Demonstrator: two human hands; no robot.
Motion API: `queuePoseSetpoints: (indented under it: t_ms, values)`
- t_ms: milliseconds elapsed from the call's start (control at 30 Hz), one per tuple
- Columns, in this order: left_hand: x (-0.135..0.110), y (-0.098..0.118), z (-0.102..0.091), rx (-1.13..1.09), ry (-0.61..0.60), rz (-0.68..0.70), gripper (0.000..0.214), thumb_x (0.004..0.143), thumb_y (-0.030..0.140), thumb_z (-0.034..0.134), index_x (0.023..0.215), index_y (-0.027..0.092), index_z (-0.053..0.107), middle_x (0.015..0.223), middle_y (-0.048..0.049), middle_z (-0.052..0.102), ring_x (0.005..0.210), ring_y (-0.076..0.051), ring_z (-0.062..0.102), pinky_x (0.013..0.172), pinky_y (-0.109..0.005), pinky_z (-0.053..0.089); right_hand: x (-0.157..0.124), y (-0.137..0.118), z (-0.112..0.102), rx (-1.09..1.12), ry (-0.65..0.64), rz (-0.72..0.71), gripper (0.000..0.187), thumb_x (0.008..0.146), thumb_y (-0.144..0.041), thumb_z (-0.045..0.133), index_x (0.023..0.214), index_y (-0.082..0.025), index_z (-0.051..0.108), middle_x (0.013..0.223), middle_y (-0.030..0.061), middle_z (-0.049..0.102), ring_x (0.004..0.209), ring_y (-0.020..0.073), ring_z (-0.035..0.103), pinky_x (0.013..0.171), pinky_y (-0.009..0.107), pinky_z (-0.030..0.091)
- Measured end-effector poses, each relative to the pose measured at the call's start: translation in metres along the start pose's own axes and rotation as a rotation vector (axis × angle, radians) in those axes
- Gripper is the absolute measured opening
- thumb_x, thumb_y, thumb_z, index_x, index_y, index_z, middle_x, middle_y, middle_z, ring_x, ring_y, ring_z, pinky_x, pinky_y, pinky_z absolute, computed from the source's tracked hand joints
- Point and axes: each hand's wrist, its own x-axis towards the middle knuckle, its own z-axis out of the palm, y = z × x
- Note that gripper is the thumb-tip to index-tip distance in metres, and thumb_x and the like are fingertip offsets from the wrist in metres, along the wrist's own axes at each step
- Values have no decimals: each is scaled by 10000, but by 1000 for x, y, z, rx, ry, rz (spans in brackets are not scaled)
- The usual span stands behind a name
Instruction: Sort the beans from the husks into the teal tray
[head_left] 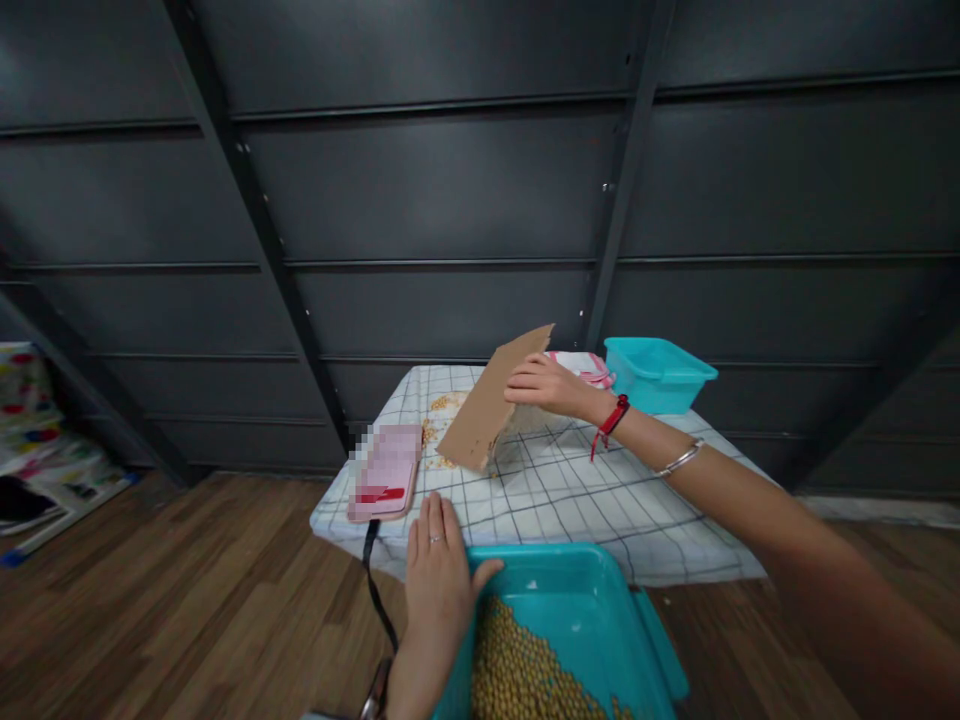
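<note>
My right hand is closed on a piece of brown cardboard, tilted over the table with its lower edge near the cloth. Beside and behind the cardboard, loose soybeans lie scattered. My left hand rests with fingers stretched out at the table's front edge. Its thumb lies across the rim of a turquoise plastic basin. Many soybeans are heaped in the basin's left and near part, which the bottom of the view cuts off.
A checked cloth covers the small table. At its left lies a pink phone with a dark cord hanging by it. A second turquoise basin stands back right, beside a pink-and-white cloth. Dark panelled wall rises behind.
</note>
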Motion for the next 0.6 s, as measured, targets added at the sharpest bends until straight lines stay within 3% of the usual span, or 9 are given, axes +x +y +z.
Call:
queuePoseSetpoints:
  t_ms: [233,600]
  values:
    - [-1,1,2,-21,-1,-15,882,701,692,374,1244,-2,404,1256,-272,477,1167,-347,436,943,-496,380,12,3,8,67,42,35,282,898,-118,312,967,-208,571,930,31,641,940,144,514,856,375,354]
    - [0,2,1,-59,-37,-35,868,702,645,443,1287,10,350,1270,-274,465,1182,-354,423,952,-512,370,44,8,34,198,-24,27,279,861,-66,352,980,-210,560,961,21,617,964,121,515,1006,440,300]
